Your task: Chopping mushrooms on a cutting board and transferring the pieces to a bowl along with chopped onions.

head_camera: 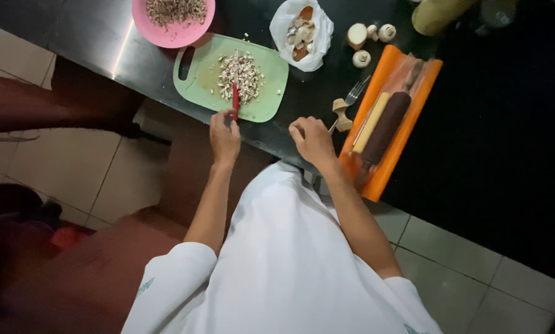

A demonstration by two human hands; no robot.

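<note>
My left hand (225,137) grips a red knife (235,99), whose tip rests in a pile of finely chopped pale mushroom pieces (241,75) on a light green cutting board (271,102). My right hand (313,140) lies curled on the edge of the dark counter (308,93) with nothing seen in it. It sits just beside the handle end of a fork (353,94) and a small wooden piece (340,113).
A pink bowl (173,36) of chopped bits stands behind the board. A white plastic bag (302,31) of scraps and three whole mushrooms (369,38) lie further back. To the right is an orange tray (401,139) with long utensils. Tiled floor lies below.
</note>
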